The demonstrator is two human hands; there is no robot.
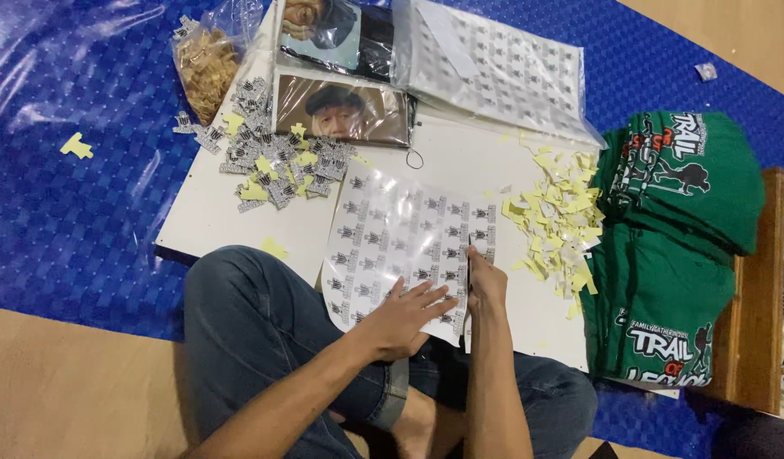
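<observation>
A glossy sheet of small black printed stickers [405, 234] lies on a white board [213, 217] in front of my crossed legs in jeans. My left hand [402, 316] presses flat on the sheet's near edge, fingers spread. At the sheet's right edge my right hand [485, 280] grips a thin cutting tool [469, 259], its tip on the sheet. What kind of blade it is I cannot tell.
Cut-out stickers [277, 161] are heaped at the board's far left, yellow paper scraps [558, 217] at its right. A clear bag of scraps [207, 59], printed photos [341, 106] and more sticker sheets [502, 64] lie beyond. Folded green shirts [673, 238] are stacked at right on the blue mat [69, 212].
</observation>
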